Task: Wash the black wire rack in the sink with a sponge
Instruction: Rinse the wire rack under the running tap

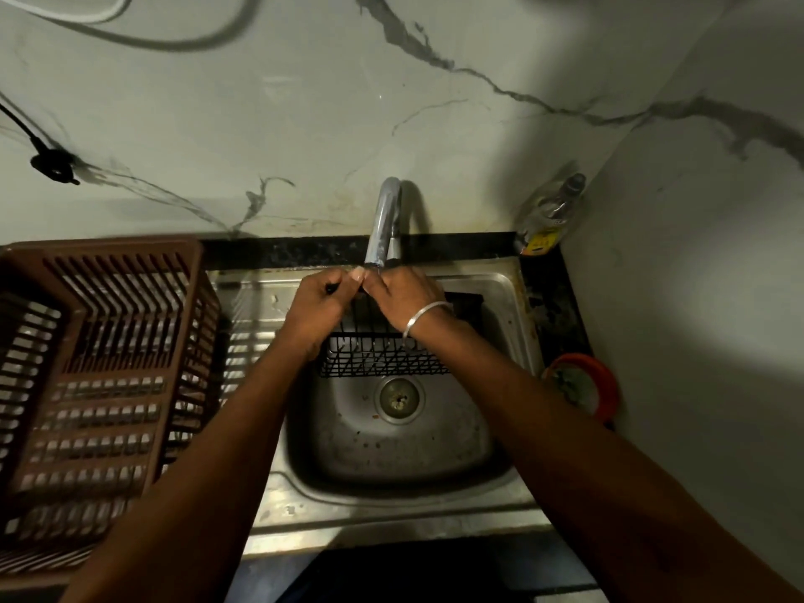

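The black wire rack [383, 356] stands tilted in the steel sink [435, 463], its far edge raised under the chrome tap [385, 224]. My left hand [319, 304] grips the rack's top wire, fingers curled round it. My right hand [402, 295], with a silver bangle on the wrist, lies over the rack's upper edge right beside the left; whether it holds a sponge or the wire is hidden. No sponge shows. The rack's far part is covered by both hands.
A brown slatted plastic crate [100, 367] fills the drainboard at left. A clear bottle with a yellow label [550, 219] stands in the back right corner. An orange round dish [585, 385] sits right of the sink. The drain [399, 398] lies below the rack.
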